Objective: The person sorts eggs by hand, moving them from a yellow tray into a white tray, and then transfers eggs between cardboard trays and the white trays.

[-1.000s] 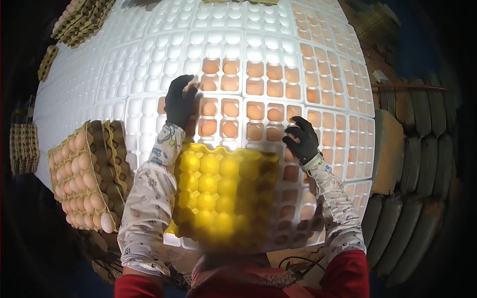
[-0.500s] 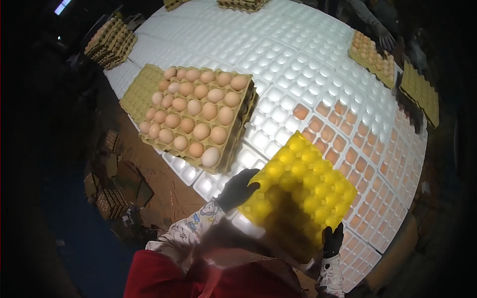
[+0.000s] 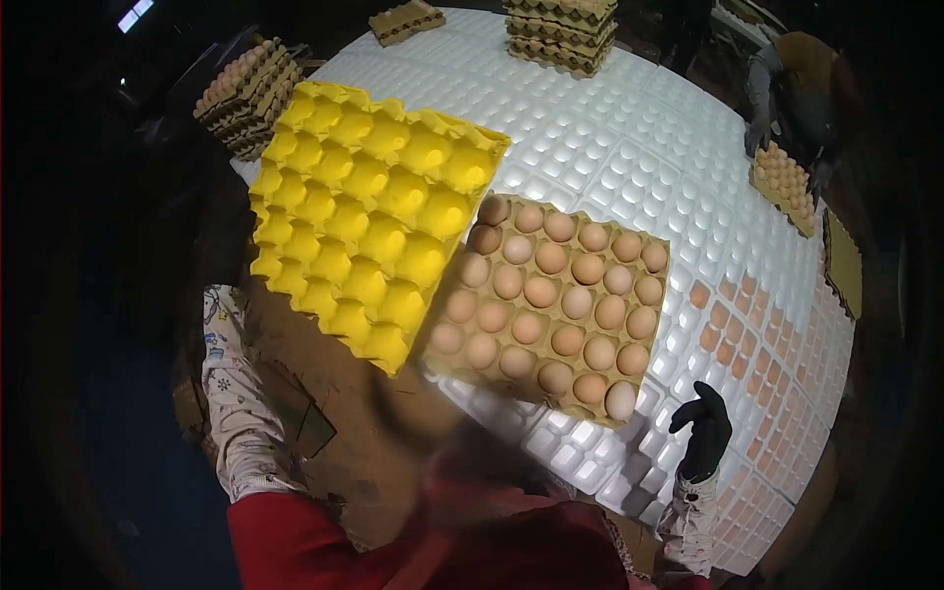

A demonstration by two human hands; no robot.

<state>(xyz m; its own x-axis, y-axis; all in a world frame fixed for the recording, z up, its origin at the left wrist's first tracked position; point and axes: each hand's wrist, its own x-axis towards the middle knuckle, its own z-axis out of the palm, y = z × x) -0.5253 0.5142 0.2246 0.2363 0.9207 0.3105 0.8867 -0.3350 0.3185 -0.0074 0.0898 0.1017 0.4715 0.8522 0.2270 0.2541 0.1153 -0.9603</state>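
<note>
Right hand: black-gloved, fingers curved and parted from the thumb, a clear gap between; nothing is gripped. Left hand: cannot be made out past the cuff of the left sleeve; finger opening and hold cannot be told.

Yellow tray: tilted, well to the left of the right fingers and beyond them, next to the left cuff. Contact with the left fingers cannot be confirmed.

Egg tray: filled with eggs, near the right fingers on their left side, not touching. The pale egg at its corner lies closest to these fingers.

White trays: laid edge to edge under and around the right fingers. Brown eggs occupy cells just beyond and to the right of the fingertips.

Tray stack: far beyond the right fingers. Co-worker: also far beyond, to their right, hands at a small egg-filled tray.
</note>
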